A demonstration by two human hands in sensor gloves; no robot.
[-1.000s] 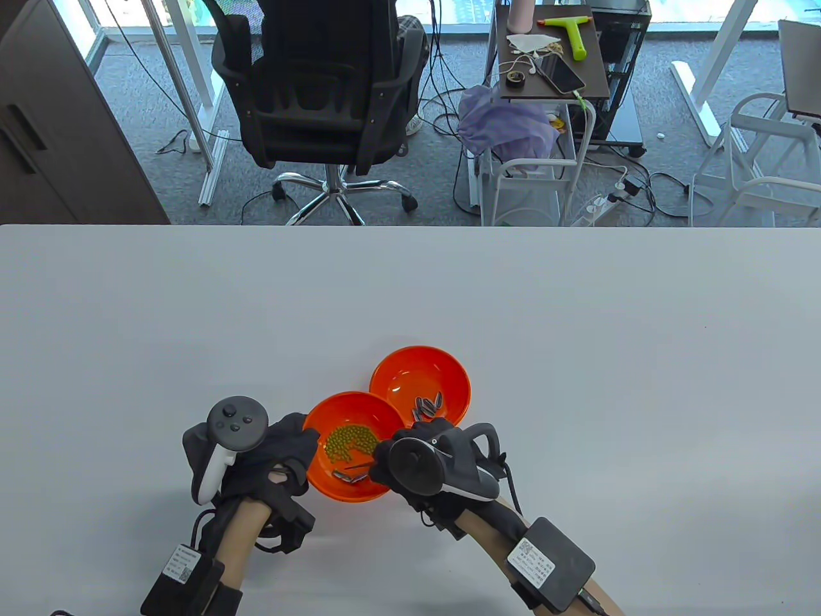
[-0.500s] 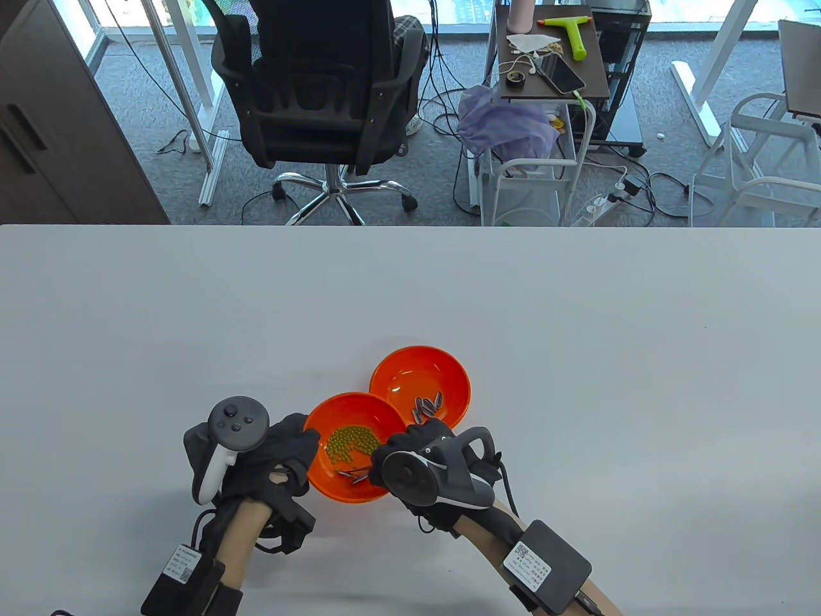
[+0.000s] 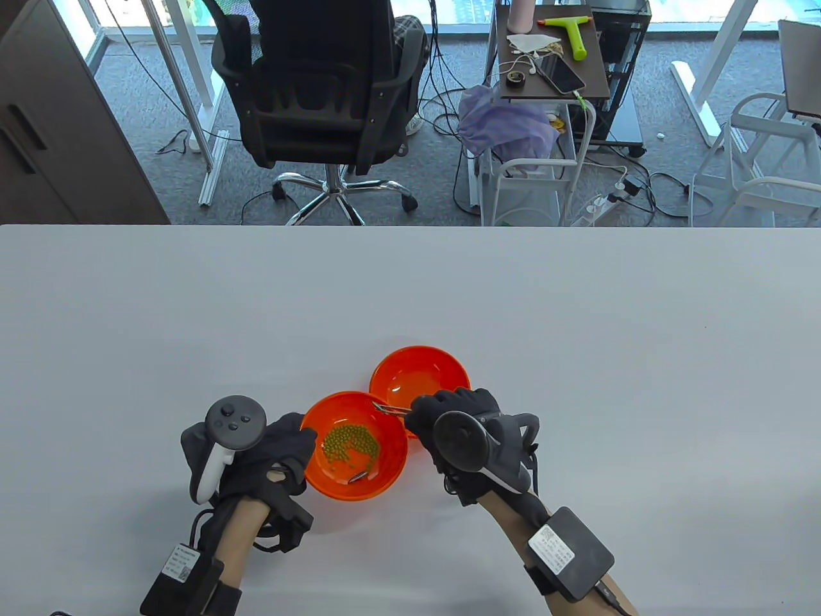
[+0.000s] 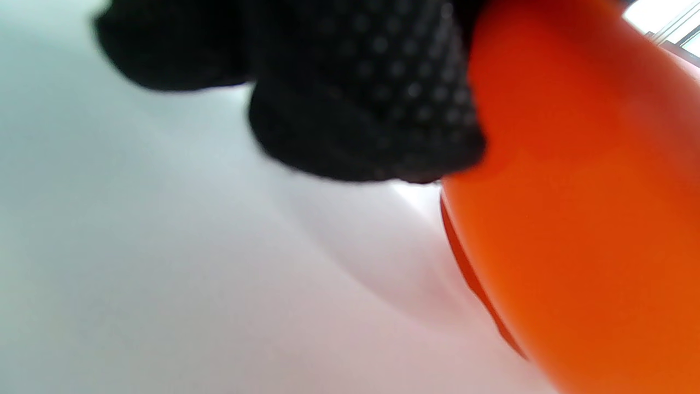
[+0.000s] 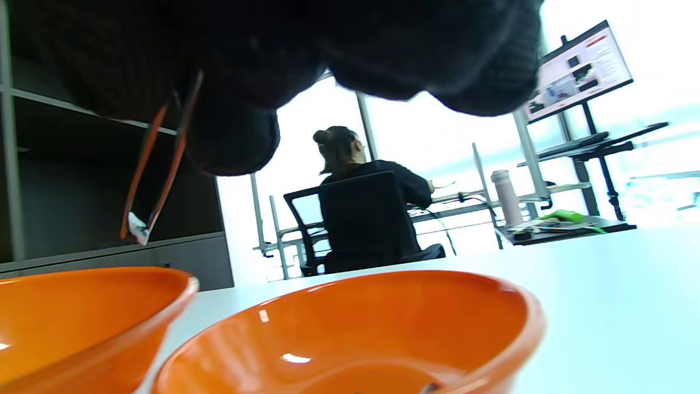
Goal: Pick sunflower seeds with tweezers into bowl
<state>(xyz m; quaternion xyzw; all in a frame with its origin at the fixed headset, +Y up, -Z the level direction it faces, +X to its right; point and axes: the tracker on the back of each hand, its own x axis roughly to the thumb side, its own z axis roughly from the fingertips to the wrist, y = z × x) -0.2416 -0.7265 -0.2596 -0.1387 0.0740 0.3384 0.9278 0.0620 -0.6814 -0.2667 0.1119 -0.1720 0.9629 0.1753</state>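
Sunflower seed (image 5: pixel 136 225) sits pinched at the tips of the tweezers (image 3: pixel 391 409) that my right hand (image 3: pixel 463 428) grips, lifted over the seam between the bowls. The far bowl (image 3: pixel 391 372) lies just right of the tips; my left hand (image 3: pixel 272 452) rests against the near bowl (image 3: pixel 385 459). Both stand on the white table (image 3: pixel 577 321), an office chair (image 3: pixel 321 83) beyond.

Left hand (image 3: pixel 269 452): low at the near left, forearm running in from the near edge, tracker on its back, gloved fingers (image 4: pixel 361 109) curled and pressed against an orange wall. Right hand (image 3: pixel 458 423): near centre-right, forearm angling in from the near right, tracker disc facing up, fingers (image 5: pixel 235 137) bunched in a pinch around two thin metal arms.
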